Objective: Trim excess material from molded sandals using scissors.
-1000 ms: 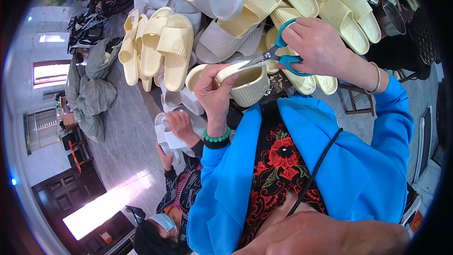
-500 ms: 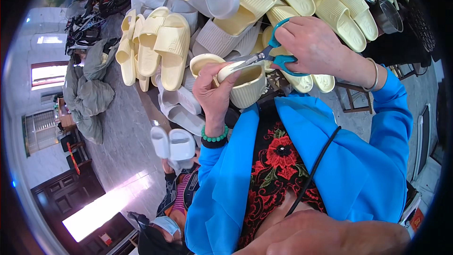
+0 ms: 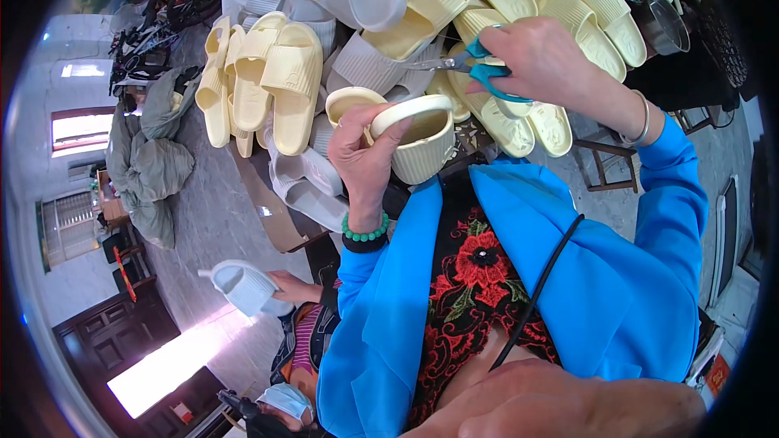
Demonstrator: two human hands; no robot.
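Note:
My left hand (image 3: 361, 150) is closed on the rim of a cream slipper (image 3: 423, 158) with a ribbed strap, tilted up so its toe end faces me. Another cream slipper (image 3: 350, 98) sits against it, just behind my fingers. In my right hand (image 3: 545, 55) is a pair of scissors (image 3: 490, 75) with teal handles. Their blades point left, above the held slipper and apart from it. Around both hands lie heaped cream slippers (image 3: 292, 89) and grey-lilac slippers (image 3: 369, 65). Small pale scraps (image 3: 466, 139) lie right of the held slipper.
At lower left a masked co-worker holds a pale grey slipper (image 3: 246, 288). A wooden stool (image 3: 604, 182) stands to the right, below a round metal container (image 3: 664, 26). Grey sacks (image 3: 161, 164) rest on the floor at left, with bicycles (image 3: 146, 53) behind them.
The scissors have moved up and left, off the rim of the cream slipper. My left hand keeps its hold. The co-worker's pale slipper has shifted down and left.

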